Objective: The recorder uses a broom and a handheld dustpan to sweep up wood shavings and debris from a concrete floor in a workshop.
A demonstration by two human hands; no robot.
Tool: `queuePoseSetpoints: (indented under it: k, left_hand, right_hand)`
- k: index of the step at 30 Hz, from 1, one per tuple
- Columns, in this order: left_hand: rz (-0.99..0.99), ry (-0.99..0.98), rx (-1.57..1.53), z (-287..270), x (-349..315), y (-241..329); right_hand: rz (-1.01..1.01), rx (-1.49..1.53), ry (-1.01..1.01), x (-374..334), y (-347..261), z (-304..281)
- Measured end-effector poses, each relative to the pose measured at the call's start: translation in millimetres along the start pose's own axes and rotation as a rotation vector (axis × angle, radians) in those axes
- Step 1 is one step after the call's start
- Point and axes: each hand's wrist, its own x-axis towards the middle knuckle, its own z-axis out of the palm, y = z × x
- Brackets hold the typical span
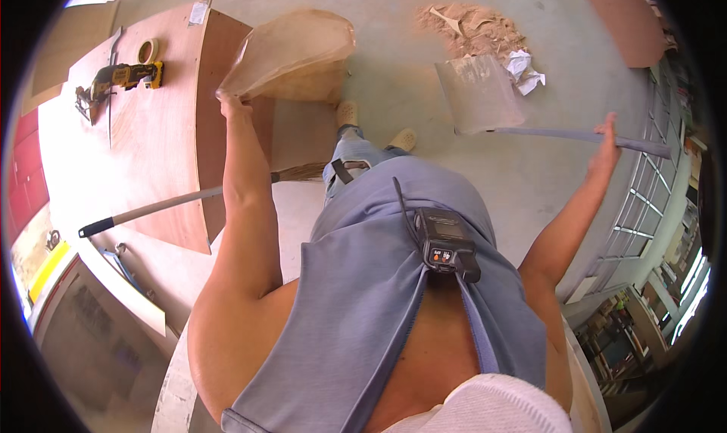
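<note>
Stretching away beneath the person is the grey floor (pixel 394 35), with the big pale plywood surface (pixel 151 157) on the person's left. A long-handled dustpan (pixel 481 96) reaches out on the other side, its see-through pan just short of a brown, crumbly heap (pixel 485 35); the right hand (pixel 604 154) is at its handle, though from here I can't tell how firmly the fingers wrap it. What looks like a clear plastic bag (pixel 295 54) billows above the floor beside the surface, its near edge bunched in the left hand (pixel 235 106), which is clamped on it. A broom (pixel 170 206) slants behind the left forearm. A yellow-and-black power tool (pixel 121 77) lies on the surface, crumpled white paper (pixel 524 71) touches the pan's corner, and a tape roll (pixel 148 51) sits smallest of all. I'd judge this to be clearing up waste, with bag and pan being readied; the next move seems to call for a wide bag mouth and a level pan.
</note>
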Motion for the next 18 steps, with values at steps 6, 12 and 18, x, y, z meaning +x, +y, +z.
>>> queuePoseSetpoints:
  k: [6, 12, 18]
  left_hand:
    - [0.049, 0.530, 0.354, -27.0, -6.1, -18.7]
    - [-0.095, 0.385, 0.521, -25.1, -57.6, -17.9]
    - [0.030, 0.269, 1.056, 7.7, -110.2, -33.0]
  right_hand:
    - [0.177, -0.099, -0.086, -19.4, 172.8, -12.3]
    - [0.386, -0.158, -0.056, -38.6, 290.6, -53.9]
    - [0.519, -0.201, -0.081, -47.3, 341.4, -76.8]
